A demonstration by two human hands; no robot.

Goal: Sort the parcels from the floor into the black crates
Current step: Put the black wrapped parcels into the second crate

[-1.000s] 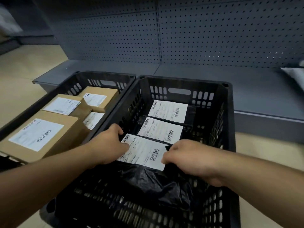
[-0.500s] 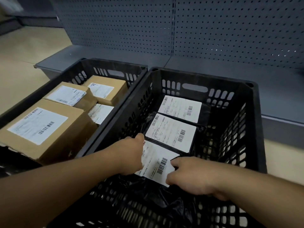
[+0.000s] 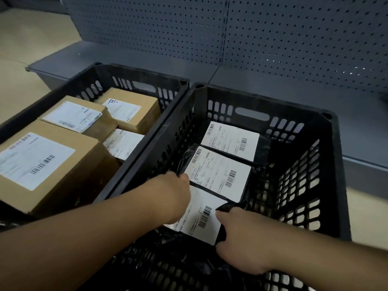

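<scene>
Grey pegboard (image 3: 273,38) behind — grey shelf base (image 3: 147,59) beneath, beige floor (image 3: 31,34).

Setting: two black crates side by side on a tan floor (image 3: 25,38), before a grey pegboard wall (image 3: 273,38) and low shelf (image 3: 147,61).
Left crate (image 3: 147,82): four brown boxes with white labels; the nearest box (image 3: 63,175) is largest.
Right crate (image 3: 333,164): three black bags in a row from near to far, each with a white barcode label facing up.
Near bag (image 3: 201,217): held at both sides.
Left hand (image 3: 168,198): on the near bag's left edge, fingers hidden underneath.
Right hand (image 3: 241,238): gripping the near bag's right edge.
Middle bag (image 3: 218,173): just beyond the hands.
Far bag (image 3: 231,140): near the crate's back wall.
</scene>
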